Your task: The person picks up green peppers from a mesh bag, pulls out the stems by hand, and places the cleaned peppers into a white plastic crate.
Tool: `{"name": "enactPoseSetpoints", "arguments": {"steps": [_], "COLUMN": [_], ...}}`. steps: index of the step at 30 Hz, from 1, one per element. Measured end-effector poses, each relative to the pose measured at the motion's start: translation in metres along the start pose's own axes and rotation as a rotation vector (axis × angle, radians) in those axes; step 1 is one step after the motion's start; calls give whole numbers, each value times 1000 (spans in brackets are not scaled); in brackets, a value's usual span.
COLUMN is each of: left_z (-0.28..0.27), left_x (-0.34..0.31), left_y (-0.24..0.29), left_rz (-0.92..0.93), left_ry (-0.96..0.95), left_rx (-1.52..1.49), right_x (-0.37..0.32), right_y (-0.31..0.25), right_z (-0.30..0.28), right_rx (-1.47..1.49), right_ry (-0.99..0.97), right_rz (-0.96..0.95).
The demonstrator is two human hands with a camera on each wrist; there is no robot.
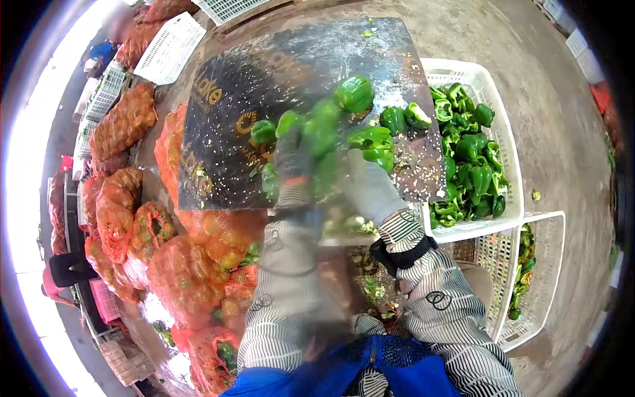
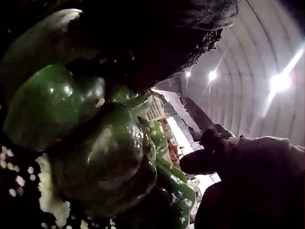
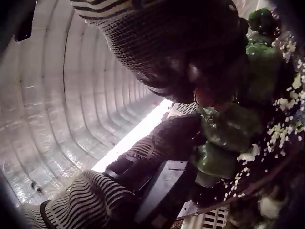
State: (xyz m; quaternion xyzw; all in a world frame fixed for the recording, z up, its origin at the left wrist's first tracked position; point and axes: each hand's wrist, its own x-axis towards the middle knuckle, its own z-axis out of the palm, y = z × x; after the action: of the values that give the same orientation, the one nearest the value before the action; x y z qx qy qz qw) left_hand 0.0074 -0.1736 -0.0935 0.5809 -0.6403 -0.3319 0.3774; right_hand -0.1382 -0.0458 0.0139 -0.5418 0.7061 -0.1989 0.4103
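Note:
My left hand (image 1: pixel 291 159), in a dark glove and blurred, lies against green peppers (image 1: pixel 324 126) on the dark board (image 1: pixel 225 139); its fingers extend along them. Just right of it, my right hand (image 1: pixel 374 188), in a pale grey glove, reaches flat beside a cut pepper (image 1: pixel 372 137), fingertips partly lost in blur. Whole peppers (image 1: pixel 354 94) sit beyond both hands. The left wrist view has shiny peppers (image 2: pixel 105 157) below my dark left hand (image 2: pixel 162 43). In the right wrist view, my right hand (image 3: pixel 190 57) touches a pepper (image 3: pixel 231 124).
A white crate (image 1: pixel 514 205) full of cut peppers stands right of the board, with another white crate (image 1: pixel 552 264) nearer me. Red net sacks (image 1: pixel 185 271) crowd the left side. White seeds and scraps (image 1: pixel 420 162) litter the board.

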Motion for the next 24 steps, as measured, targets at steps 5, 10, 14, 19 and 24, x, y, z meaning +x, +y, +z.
{"name": "enactPoseSetpoints", "arguments": {"steps": [5,10,14,19,24], "left_z": [-1,-2,11,19,8], "left_x": [1,-3,-3,4,-2], "left_y": [6,18,10,15,56], "left_rz": [110,103,252,-18,8], "left_ry": [9,42,136,-35,27], "left_rx": [241,295,441,495,721], "right_x": [5,22,17,-35,-23], "right_y": [6,8,-2,0,11], "right_z": [6,9,-6,-41,-49], "right_rx": [-133,-218,-303,-360,4], "right_ry": [39,-44,-103,-95,82], "right_rz": [-45,112,96,-69,-121]}}
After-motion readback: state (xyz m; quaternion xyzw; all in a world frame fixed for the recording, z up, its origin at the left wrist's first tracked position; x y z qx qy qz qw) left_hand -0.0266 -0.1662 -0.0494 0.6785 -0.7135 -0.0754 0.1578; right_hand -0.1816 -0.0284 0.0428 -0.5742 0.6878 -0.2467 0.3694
